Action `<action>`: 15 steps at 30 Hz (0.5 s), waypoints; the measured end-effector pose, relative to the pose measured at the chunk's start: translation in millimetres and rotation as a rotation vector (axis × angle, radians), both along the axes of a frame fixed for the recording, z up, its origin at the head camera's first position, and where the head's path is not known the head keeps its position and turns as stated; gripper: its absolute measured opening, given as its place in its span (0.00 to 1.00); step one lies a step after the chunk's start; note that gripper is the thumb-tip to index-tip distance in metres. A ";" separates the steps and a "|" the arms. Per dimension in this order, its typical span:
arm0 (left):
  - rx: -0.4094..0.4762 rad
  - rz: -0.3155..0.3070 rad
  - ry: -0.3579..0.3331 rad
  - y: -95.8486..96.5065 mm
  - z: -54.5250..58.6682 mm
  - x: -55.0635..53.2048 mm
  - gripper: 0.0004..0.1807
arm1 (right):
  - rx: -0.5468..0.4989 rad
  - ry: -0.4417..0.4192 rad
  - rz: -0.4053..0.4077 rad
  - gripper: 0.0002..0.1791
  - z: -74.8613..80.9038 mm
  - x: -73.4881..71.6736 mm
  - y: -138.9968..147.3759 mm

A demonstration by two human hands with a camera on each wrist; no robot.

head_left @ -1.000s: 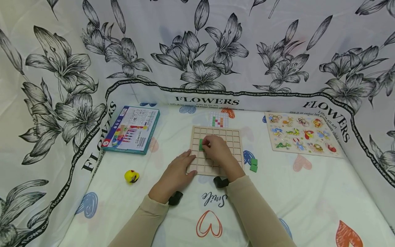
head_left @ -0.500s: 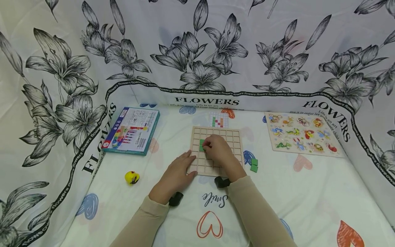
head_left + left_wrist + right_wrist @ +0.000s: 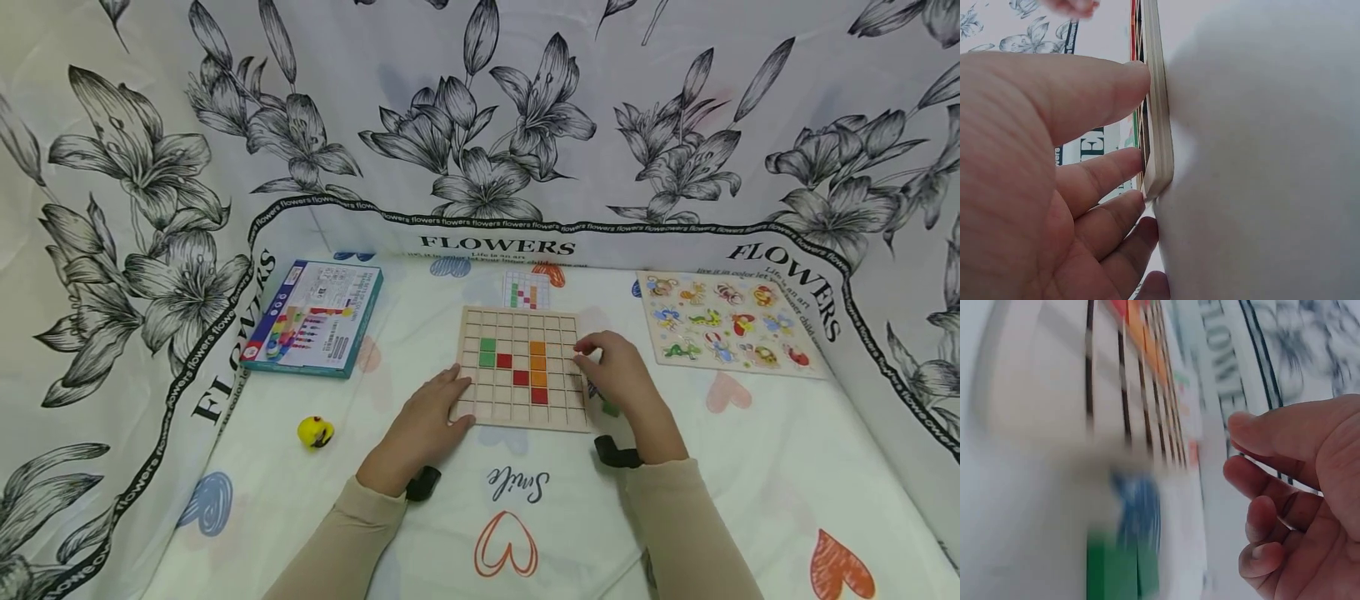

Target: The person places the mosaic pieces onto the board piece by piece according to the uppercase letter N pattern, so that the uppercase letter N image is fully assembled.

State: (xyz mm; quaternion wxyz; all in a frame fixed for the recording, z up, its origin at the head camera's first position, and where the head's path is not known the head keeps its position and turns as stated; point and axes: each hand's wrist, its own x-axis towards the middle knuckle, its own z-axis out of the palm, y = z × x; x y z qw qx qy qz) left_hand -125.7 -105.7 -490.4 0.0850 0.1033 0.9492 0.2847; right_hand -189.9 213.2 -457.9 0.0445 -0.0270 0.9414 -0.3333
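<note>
A wooden grid board (image 3: 487,400) lies in the middle of the head view. On it sit two green tiles (image 3: 487,352), a diagonal of red tiles (image 3: 521,378) and a column of orange tiles (image 3: 537,363). My left hand (image 3: 425,417) rests on the board's left edge with fingers extended; the left wrist view shows thumb and fingertips touching its rim. Over the board's right edge hovers my right hand (image 3: 618,375), loosely bent and holding nothing; in the right wrist view its thumb and index finger are apart. Loose green tiles (image 3: 1113,569) lie beside the board, partly hidden in the head view.
Behind the board lies a small pattern card (image 3: 527,290) with coloured squares. A teal-edged box (image 3: 315,321) lies at the left, with a yellow toy (image 3: 315,432) nearer. An insect puzzle board (image 3: 731,325) lies at the back right. A flowered cloth rises behind.
My right hand has let go of the green tile and moved right, off the middle of the board, uncovering the red and orange tiles. My left hand stays in place.
</note>
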 end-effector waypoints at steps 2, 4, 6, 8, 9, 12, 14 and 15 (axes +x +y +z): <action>-0.001 -0.003 -0.004 -0.3 0.4 0.3 0.37 | 0.025 -0.021 -0.021 0.14 -2.6 4.3 19.3; -0.002 -0.003 -0.001 -0.6 0.9 0.6 0.37 | 0.048 -0.046 -0.039 0.15 -5.5 8.8 34.4; -0.002 -0.002 0.001 -1.1 1.4 0.7 0.37 | 0.059 -0.078 -0.053 0.17 -7.4 13.5 44.8; 0.000 0.000 0.001 -1.3 1.9 1.0 0.37 | 0.068 -0.102 -0.059 0.17 -9.3 17.7 51.3; 0.001 0.000 0.001 -1.2 2.1 1.0 0.37 | 0.072 -0.110 -0.056 0.17 -10.4 19.7 53.6; 0.002 -0.001 -0.001 -0.6 2.6 1.0 0.37 | 0.073 -0.137 -0.049 0.17 -14.2 25.0 58.2; 0.002 -0.003 -0.001 0.1 2.8 1.0 0.37 | 0.067 -0.156 -0.041 0.18 -16.7 28.0 60.0; 0.002 -0.003 -0.003 0.3 2.9 1.1 0.37 | 0.063 -0.162 -0.038 0.18 -18.0 29.1 60.5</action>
